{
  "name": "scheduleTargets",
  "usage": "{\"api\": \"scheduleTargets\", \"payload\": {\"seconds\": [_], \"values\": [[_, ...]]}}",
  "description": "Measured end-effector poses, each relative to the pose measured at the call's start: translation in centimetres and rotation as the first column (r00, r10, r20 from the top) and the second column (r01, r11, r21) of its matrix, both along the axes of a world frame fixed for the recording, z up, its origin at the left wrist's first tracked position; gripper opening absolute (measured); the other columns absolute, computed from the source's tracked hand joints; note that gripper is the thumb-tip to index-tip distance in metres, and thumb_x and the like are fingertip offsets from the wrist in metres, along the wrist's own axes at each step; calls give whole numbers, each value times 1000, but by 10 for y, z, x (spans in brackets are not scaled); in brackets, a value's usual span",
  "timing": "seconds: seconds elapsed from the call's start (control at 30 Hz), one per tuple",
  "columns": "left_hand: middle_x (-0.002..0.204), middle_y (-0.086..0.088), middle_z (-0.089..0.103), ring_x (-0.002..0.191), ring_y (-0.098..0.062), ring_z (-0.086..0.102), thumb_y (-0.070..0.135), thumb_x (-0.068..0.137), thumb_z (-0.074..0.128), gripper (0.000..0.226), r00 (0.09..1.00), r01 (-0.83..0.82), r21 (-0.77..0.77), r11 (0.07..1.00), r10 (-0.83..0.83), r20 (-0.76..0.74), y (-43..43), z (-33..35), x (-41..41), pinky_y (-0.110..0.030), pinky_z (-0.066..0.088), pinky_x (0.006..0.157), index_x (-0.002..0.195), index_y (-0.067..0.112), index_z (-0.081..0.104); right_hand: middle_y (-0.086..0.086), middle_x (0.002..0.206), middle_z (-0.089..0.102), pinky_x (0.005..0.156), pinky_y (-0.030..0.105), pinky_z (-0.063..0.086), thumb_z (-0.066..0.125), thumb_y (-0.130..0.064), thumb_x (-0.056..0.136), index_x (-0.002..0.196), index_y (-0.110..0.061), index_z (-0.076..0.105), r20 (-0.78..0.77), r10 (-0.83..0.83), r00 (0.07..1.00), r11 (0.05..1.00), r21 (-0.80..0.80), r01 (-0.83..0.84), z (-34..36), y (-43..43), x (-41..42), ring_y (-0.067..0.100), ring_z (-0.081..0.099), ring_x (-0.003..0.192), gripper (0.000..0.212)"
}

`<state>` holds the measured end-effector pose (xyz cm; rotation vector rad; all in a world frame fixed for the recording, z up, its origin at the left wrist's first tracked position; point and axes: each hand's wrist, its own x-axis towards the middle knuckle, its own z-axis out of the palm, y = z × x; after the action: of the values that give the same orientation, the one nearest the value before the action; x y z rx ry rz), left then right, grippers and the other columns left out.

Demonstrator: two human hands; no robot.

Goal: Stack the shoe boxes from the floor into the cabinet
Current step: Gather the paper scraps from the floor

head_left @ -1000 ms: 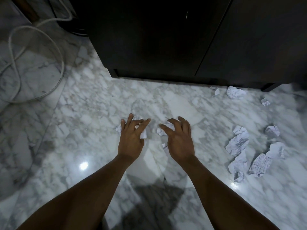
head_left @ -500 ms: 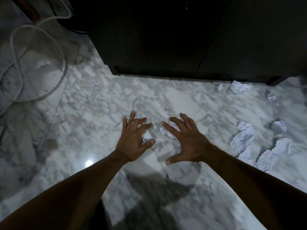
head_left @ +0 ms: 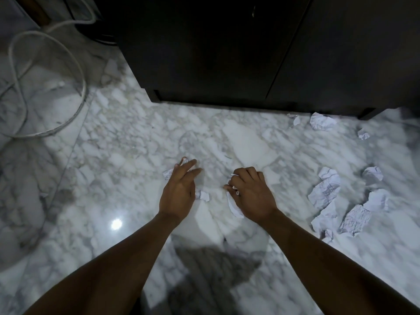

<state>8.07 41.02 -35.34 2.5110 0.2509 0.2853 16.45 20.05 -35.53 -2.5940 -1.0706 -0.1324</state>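
The right fingers point(head_left: 246, 176) are curled round a wad point(head_left: 234, 202) of crumpled white paper, part of which hangs out below the palm. The left fingers point(head_left: 188, 165) are held out nearly straight and point toward the cabinet point(head_left: 216, 53). They are laid over a scrap point(head_left: 167, 174), and a white fleck shows at their tips; no closed grasp is seen there. A second small scrap point(head_left: 203, 196) lies just beside the left hand point(head_left: 178, 192), between it and the right hand point(head_left: 253, 196).

Both hands are placed low over the marble floor point(head_left: 125, 167), in front of the cabinet and apart from its base. More crumpled litter point(head_left: 327, 189) is scattered in front of the cabinet's right end, some of it close under the plinth. A pale cable point(head_left: 77, 71) is looped off the cabinet's left corner.

No shoe boxes are in view, on the floor or elsewhere, and the cabinet fronts appear closed, so its inside is not shown.

The step in hand is judged to be the gathering of paper, not stacking. The next move would call for the left fingers to be closed on the scrap, and the litter before the cabinet's right end to be collected.
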Motion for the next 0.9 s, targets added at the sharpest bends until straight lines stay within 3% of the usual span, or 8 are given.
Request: {"api": "scheduleTargets", "payload": {"seconds": [0.07, 0.13, 0.27, 0.33, 0.47, 0.6, 0.77, 0.9], "values": [[140, -5, 57, 142, -18, 39, 8, 96, 49, 35, 1000, -24, -27, 999, 23, -12, -4, 4, -4, -36, 34, 117, 126, 6, 66, -1, 92, 61, 74, 33, 42, 49, -35, 97, 87, -17, 65, 1, -28, 1000, 1000, 8, 28, -2, 1, 0, 23, 55, 83, 26], [142, -5, 56, 144, -17, 36, 32, 99, 39, 47, 998, -39, -74, 997, 36, -42, -10, 9, -8, -37, 32, 118, 129, 5, 63, -1, 83, 59, 70, 33, 42, 52, -32, 97, 83, -16, 64, 5, -50, 999, 998, 44, 49, -3, 2, 1, 22, 56, 75, 24], [146, -5, 51, 145, -22, 33, 71, 78, 63, 89, 995, 26, 62, 998, -20, -101, -16, 9, -12, -41, 30, 119, 135, 3, 56, -1, 75, 60, 64, 29, 46, 53, -32, 97, 79, -14, 64, 54, -97, 994, 988, 126, 89, -2, 2, 1, 20, 58, 66, 28], [144, -5, 53, 145, -21, 34, 66, 82, 64, 79, 996, 12, 81, 997, -4, -93, -17, 6, -11, -41, 32, 118, 133, 5, 58, -3, 70, 60, 58, 27, 45, 52, -40, 97, 75, -15, 64, 70, -141, 987, 982, 137, 131, -2, 3, 4, 17, 58, 62, 35], [131, -5, 63, 138, -22, 45, 28, 98, 54, 32, 998, -25, 24, 999, 24, 56, -16, -1, -10, -39, 42, 110, 118, 9, 70, -4, 57, 55, 48, 25, 40, 50, -59, 94, 61, -19, 56, 66, -164, 984, 976, 156, 152, -2, 5, 11, 16, 55, 51, 53], [121, -6, 65, 126, -24, 51, 0, 93, 58, 25, 996, -25, 42, 999, 21, 89, -14, -5, -10, -37, 45, 107, 114, 8, 71, -5, 50, 50, 44, 24, 41, 56, -72, 80, 54, -18, 47, 75, -121, 990, 973, 209, 103, 2, 5, 11, 14, 51, 44, 61], [114, -5, 63, 113, -18, 53, 7, 95, 58, 23, 993, -49, 10, 999, 48, 105, -14, 0, -11, -32, 51, 96, 115, 8, 70, -6, 49, 48, 37, 23, 41, 53, -73, 82, 54, -22, 34, 63, -183, 981, 950, 268, 160, 5, 8, 11, 13, 48, 38, 61], [117, -2, 62, 110, -12, 59, 10, 93, 62, 20, 982, -135, -111, 985, 148, 117, -15, 1, -10, -12, 44, 95, 111, 8, 72, -5, 70, 69, 42, 27, 50, 66, -57, 85, 70, -14, 66, 31, -189, 982, 917, 362, 165, -6, 3, 14, 13, 64, 51, 44]]}}
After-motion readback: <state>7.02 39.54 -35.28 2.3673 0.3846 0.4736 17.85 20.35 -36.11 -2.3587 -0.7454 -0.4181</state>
